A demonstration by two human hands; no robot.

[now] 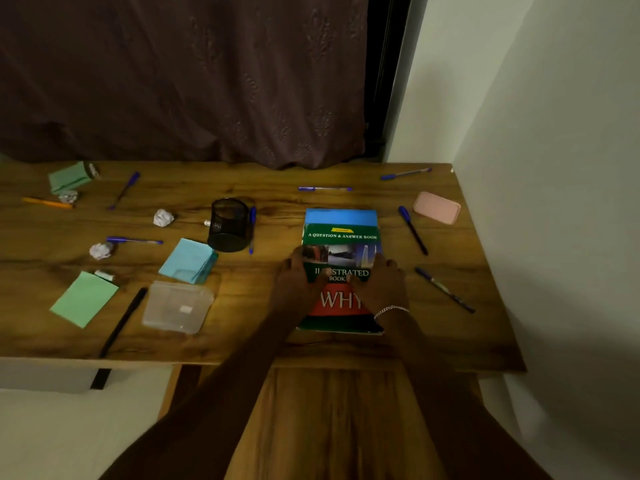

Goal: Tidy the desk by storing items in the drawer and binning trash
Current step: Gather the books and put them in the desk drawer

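A green, blue and red illustrated book point(341, 233) lies flat on the wooden desk point(277, 202), right of centre. My left hand point(300, 278) grips its left edge and my right hand point(382, 282) grips its right edge, thumbs on the cover. Crumpled paper balls point(162, 217) point(101, 250) lie on the left half. Blue pens point(325, 188) point(405, 173) point(134, 240) are scattered about. Below the desk's front edge sits the wooden drawer unit point(339, 410), largely hidden by my forearms.
A black mesh pen cup point(228, 225) stands mid-desk beside blue sticky notes point(188, 259), a clear plastic box point(176, 306), green paper point(83, 299) and a black ruler point(121, 323). A pink case point(437, 206) and dark pens point(412, 230) point(445, 290) lie right. The wall borders the right edge.
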